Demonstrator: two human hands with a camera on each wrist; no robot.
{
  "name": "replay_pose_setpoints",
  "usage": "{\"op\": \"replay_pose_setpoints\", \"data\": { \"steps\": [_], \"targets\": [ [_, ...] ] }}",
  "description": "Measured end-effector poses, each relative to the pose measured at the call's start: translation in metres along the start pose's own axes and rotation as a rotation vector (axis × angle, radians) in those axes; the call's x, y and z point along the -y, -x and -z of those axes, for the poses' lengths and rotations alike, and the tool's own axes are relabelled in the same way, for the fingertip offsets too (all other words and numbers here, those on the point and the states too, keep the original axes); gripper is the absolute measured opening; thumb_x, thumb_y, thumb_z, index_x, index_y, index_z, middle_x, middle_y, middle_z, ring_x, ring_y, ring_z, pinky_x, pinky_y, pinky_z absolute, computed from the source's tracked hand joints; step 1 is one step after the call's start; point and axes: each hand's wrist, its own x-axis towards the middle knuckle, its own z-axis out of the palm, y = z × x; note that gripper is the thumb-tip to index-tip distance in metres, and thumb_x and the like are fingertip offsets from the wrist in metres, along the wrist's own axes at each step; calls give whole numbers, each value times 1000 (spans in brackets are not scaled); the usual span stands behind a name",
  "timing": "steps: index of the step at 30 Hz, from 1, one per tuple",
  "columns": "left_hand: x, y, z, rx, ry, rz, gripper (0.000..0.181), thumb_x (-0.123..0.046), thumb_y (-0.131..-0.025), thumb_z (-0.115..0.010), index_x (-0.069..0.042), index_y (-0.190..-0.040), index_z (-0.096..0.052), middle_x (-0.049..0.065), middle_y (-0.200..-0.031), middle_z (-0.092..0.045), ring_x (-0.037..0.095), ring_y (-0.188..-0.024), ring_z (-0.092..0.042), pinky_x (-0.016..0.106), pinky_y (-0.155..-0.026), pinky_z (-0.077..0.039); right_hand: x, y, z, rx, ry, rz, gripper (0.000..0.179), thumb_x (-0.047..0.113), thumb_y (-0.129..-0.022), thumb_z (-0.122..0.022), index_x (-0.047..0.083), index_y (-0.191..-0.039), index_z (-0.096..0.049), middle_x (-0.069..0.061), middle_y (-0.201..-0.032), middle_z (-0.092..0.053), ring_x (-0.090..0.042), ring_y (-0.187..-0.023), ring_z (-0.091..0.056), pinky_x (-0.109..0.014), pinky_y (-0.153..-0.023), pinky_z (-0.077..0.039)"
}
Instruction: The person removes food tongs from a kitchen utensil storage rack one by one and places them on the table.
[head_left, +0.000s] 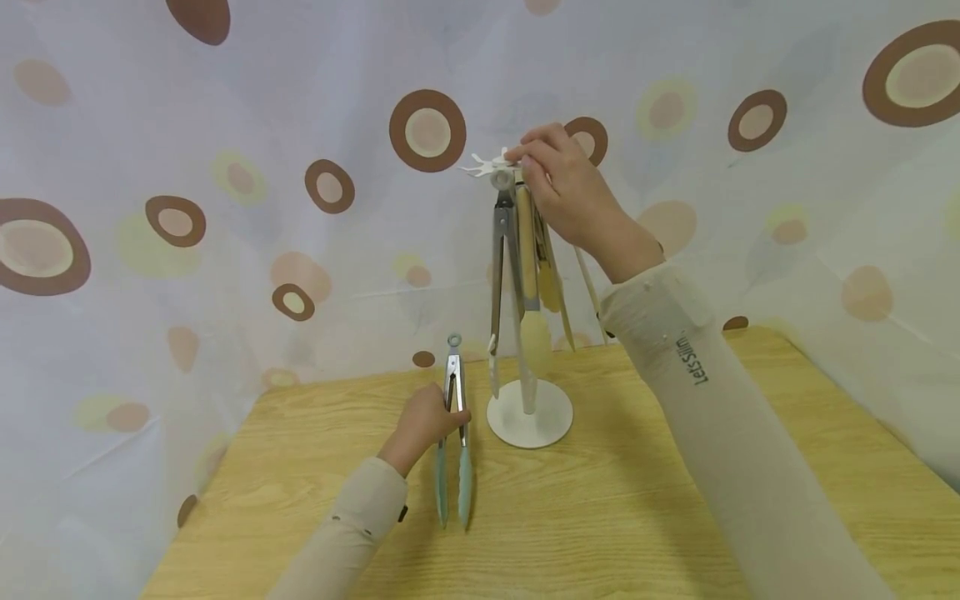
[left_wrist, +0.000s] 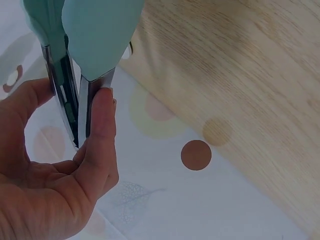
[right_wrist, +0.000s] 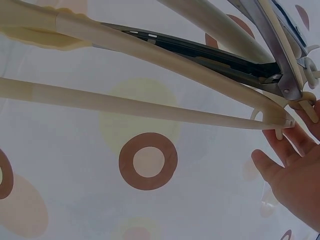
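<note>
My left hand (head_left: pixel 426 425) grips a pair of metal tongs with mint-green tips (head_left: pixel 465 487) around the metal arms. The tips point down near the tabletop, and the left wrist view shows fingers and thumb on opposite arms (left_wrist: pixel 85 107). My right hand (head_left: pixel 573 187) touches the white hook top (head_left: pixel 483 167) of a utensil stand, its fingers reaching over the hooks. From this stand hang silver tongs (head_left: pixel 498 275), a cream-headed utensil (head_left: pixel 536 342) and other pale-yellow utensils (head_left: pixel 551 287). In the right wrist view, the thumb (right_wrist: pixel 265 165) stands apart from the utensil handles.
The stand's round white base (head_left: pixel 551 425) rests on a wood-grain table (head_left: pixel 600 517), right of the mint tongs. A pale sheet (head_left: pixel 360 275) with brown and beige spots hangs behind the table's back edge. A thin pale handle (right_wrist: pixel 150 107) hangs near my right wrist.
</note>
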Motion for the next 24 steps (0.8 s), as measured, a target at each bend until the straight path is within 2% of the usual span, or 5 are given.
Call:
{"op": "replay_pose_setpoints", "data": {
  "steps": [7, 13, 16, 24],
  "targets": [
    [3, -3, -4, -12, -10, -9, 36, -22, -85, -72, -9, -61, -48, -2, -51, -41, 9, -44, -40, 21, -42, -34, 0, -1, 1, -2, 1, -4, 39, 16, -103, -32, -1, -123, -60, -17, -132, -44, -31, -123, -40, -42, -101, -35],
    [7, -5, -11, -18, -27, 16, 33, -24, -86, -72, -7, -67, -51, -1, -55, -45, 11, -46, -43, 22, -42, -36, 0, -1, 1, 8, -10, -17, 38, 16, -103, -33, 0, -125, -59, -16, -132, -43, -31, -124, -40, -43, -102, -34],
    [7, -5, -13, -26, -49, 5, 33, -25, -86, -72, -7, -67, -50, 0, -55, -45, 11, -46, -43, 22, -43, -35, 0, -1, 1, 8, -12, -17, 38, 17, -103, -33, 0, -125, -59, -16, -132, -43, -31, -124, -41, -43, -102, -35],
    [9, -6, -17, 0, -74, 2, 39, -24, -88, -68, -9, -59, -47, -2, -51, -38, 10, -45, -37, 23, -43, -32, 0, 0, 0, -6, -16, 0, 37, 15, -103, -34, -1, -123, -60, -17, -131, -44, -32, -122, -41, -43, -100, -35]
  ]
}}
